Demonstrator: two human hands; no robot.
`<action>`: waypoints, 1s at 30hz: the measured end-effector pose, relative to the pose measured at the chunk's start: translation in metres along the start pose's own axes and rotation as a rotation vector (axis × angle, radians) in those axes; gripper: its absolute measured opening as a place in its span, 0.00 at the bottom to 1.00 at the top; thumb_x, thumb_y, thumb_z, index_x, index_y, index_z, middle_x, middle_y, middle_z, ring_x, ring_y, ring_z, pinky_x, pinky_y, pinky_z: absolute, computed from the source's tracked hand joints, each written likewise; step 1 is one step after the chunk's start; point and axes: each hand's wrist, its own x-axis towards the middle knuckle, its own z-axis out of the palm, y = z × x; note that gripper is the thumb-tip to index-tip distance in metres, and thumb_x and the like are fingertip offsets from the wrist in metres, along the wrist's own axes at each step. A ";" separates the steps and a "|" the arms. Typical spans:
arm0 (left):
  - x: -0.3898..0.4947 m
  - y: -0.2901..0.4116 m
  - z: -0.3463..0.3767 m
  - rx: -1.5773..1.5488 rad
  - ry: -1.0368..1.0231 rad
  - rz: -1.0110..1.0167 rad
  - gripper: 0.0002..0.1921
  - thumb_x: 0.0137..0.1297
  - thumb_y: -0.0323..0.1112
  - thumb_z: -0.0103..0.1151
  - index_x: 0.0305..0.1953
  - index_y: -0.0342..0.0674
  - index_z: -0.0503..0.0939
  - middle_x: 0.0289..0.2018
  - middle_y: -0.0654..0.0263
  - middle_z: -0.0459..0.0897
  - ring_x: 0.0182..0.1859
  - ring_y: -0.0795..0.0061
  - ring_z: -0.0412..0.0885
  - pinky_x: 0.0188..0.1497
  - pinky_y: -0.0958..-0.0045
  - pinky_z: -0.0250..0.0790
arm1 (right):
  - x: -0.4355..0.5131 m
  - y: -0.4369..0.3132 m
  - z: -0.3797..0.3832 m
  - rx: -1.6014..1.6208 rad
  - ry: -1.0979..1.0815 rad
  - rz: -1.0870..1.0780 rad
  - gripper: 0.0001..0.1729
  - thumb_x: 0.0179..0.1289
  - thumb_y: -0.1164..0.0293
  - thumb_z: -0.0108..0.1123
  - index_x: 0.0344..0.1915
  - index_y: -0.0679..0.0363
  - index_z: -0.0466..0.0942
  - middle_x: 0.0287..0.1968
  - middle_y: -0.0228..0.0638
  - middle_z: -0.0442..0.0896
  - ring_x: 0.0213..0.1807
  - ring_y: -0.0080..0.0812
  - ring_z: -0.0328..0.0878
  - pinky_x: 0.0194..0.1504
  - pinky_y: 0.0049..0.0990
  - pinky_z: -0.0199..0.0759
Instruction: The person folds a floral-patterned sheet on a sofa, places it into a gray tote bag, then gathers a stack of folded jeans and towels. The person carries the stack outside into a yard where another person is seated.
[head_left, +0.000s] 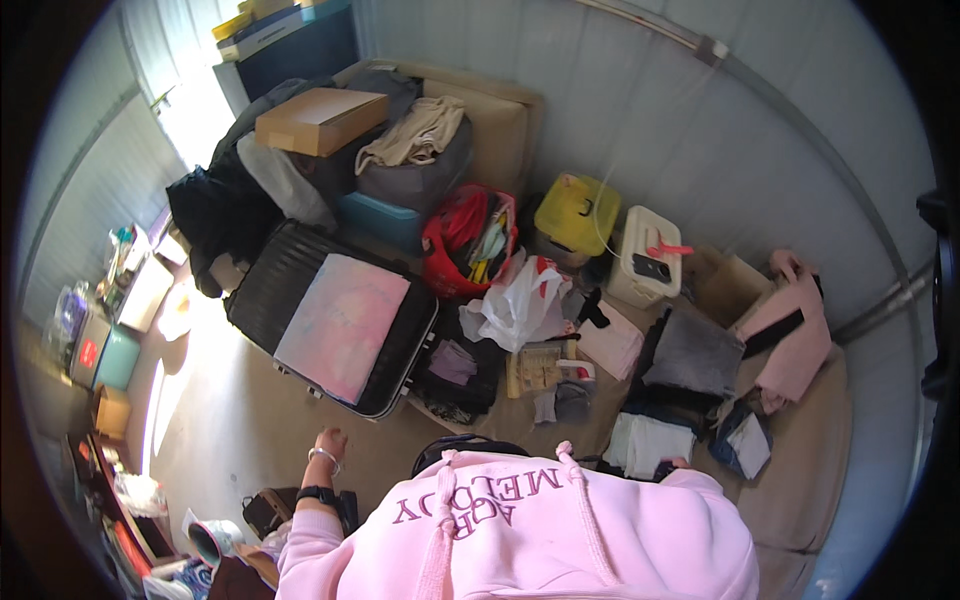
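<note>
My left hand (331, 442), with a bracelet at the wrist and a dark watch band above it, hangs over the floor. It holds nothing visible, and its fingers look loosely parted. The nearest large thing is a black hard-shell suitcase (315, 247) with a pink marbled flat sheet or folder (345, 326) on it. My right hand (679, 463) is mostly hidden behind the pink sleeve. It rests by a small dark cloth item (664, 470) and folded white cloth (651, 442) on the couch; whether it grips anything is unclear.
Folded grey cloth (694, 352) and a pink garment (799, 337) lie on the couch (802, 442). A white plastic bag (521, 304), red bag (465, 240), yellow-lidded bin (577, 214) and white box with a phone (637, 289) stand ahead. A cardboard box (322, 120) tops the pile behind.
</note>
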 end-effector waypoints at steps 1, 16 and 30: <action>0.007 0.009 -0.003 0.018 0.039 0.036 0.19 0.52 0.39 0.54 0.45 0.37 0.75 0.45 0.49 0.74 0.51 0.54 0.71 0.53 0.63 0.63 | 0.033 -0.010 -0.021 -0.171 0.010 -0.029 0.10 0.49 0.64 0.54 0.26 0.59 0.78 0.28 0.41 0.79 0.34 0.34 0.77 0.37 0.34 0.68; 0.039 0.065 -0.031 -0.591 0.018 0.016 0.17 0.58 0.36 0.51 0.45 0.29 0.72 0.31 0.58 0.80 0.35 0.74 0.78 0.36 0.76 0.70 | 0.298 -0.446 -0.244 0.493 0.093 -0.373 0.12 0.58 0.66 0.50 0.36 0.63 0.73 0.29 0.33 0.78 0.28 0.25 0.74 0.30 0.22 0.69; 0.168 0.092 -0.134 -1.010 -0.002 -0.049 0.20 0.59 0.37 0.49 0.51 0.34 0.66 0.35 0.61 0.79 0.34 0.74 0.78 0.32 0.79 0.66 | 0.364 -0.993 -0.342 1.374 -0.335 -0.179 0.56 0.41 0.34 0.56 0.64 0.51 0.46 0.64 0.46 0.46 0.61 0.55 0.49 0.56 0.60 0.40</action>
